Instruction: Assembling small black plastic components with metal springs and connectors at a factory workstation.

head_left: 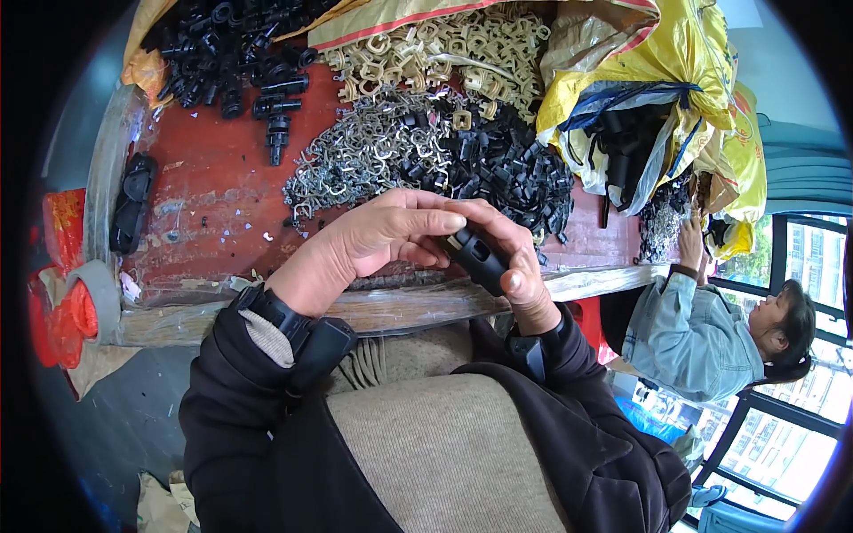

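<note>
Right, starting far left, a dark, elongated object point(134, 202) lies along the edge of the red counter point(209, 233). Next come the black plastic fittings point(277, 107), heaped at the back, a few straggling forward. Moving in, here's the left hand point(378, 233), thumb stretched out and fingers curled, pinching at the upper end of a black tubular part point(482, 263). Just beyond, a pile of silvery metal clips point(360, 155), with cream-coloured plastic pieces point(435, 53) heaped behind. The black part sits tilted between both hands, just above the counter's near edge, an opening showing in its side. And the right hand point(522, 253) wraps its lower end, thumb pressed against it. Past that, small black pieces point(520, 169) pile up, then a yellow sack point(653, 58) and, far right, a co-worker in a pale blue jacket point(689, 342), arm reaching to the counter.
</note>
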The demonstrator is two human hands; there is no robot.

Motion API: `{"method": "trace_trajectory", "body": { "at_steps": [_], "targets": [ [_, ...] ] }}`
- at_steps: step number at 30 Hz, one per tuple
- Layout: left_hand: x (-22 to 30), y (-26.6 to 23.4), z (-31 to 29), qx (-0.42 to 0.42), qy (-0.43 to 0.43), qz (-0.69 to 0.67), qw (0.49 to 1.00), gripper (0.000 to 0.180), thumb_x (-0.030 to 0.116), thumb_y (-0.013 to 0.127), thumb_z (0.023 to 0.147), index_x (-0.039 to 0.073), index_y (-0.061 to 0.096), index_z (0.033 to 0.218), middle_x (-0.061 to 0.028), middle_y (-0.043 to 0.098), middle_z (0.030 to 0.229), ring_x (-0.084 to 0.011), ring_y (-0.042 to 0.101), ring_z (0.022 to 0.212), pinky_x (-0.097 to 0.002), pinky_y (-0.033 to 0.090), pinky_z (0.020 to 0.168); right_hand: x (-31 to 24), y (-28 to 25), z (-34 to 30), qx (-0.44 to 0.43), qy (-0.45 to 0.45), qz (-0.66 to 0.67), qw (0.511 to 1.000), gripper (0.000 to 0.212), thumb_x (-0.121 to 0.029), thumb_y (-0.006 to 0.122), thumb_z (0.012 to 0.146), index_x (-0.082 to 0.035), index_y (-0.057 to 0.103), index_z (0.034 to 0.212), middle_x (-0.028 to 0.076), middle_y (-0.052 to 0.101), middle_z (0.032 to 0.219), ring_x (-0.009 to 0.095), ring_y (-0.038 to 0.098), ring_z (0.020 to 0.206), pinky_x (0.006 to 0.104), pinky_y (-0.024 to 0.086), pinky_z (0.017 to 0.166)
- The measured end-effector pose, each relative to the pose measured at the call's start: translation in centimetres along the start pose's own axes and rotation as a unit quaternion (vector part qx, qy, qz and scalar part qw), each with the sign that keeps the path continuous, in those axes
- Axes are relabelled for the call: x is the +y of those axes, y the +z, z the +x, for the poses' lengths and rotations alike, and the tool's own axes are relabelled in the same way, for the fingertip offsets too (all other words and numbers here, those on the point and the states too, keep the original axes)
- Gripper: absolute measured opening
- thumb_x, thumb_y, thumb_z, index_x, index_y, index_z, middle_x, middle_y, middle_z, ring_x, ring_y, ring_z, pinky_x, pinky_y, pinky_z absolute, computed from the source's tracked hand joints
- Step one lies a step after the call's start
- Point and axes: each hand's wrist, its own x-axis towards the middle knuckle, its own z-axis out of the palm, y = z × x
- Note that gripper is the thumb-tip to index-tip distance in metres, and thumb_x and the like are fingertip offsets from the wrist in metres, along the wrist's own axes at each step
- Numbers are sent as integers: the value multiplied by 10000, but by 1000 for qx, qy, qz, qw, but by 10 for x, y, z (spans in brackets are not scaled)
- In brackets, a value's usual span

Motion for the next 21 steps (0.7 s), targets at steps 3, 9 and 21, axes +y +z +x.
{"method": "trace_trajectory", "body": {
  "at_steps": [3, 9, 21],
  "targets": [
    [2, -2, -1, 24, -15, 36, 999, 383, 370, 524, 767, 13, 531, 907, -59, 571, 741, -106, 560, 622, -187, 462, 532, -1, 7, -1, 52, 16, 57, 997, 927, -697, 516, 536, 45, 436, 1086, 159, 469, 1031, 227, 467, 952, 323, 337, 844],
    [-7, -12, 10, 187, 99, 249, 945, 445, 411, 417, 813, 9, 488, 991, -57, 558, 763, -103, 543, 587, -179, 433, 522, 1, 20, 9, 12, 37, 95, 995, 959, -685, 562, 513, 74, 416, 1081, 143, 467, 1025, 215, 472, 952, 316, 343, 850],
    [-1, -9, 8, 145, 163, -24, 976, 576, 507, 302, 806, -4, 465, 1017, -107, 552, 795, -159, 521, 747, -261, 413, 719, 3, 43, 27, -17, 54, 140, 988, 869, -599, 617, 546, 73, 423, 1061, 120, 464, 999, 189, 469, 936, 300, 354, 832]
  ]
}}
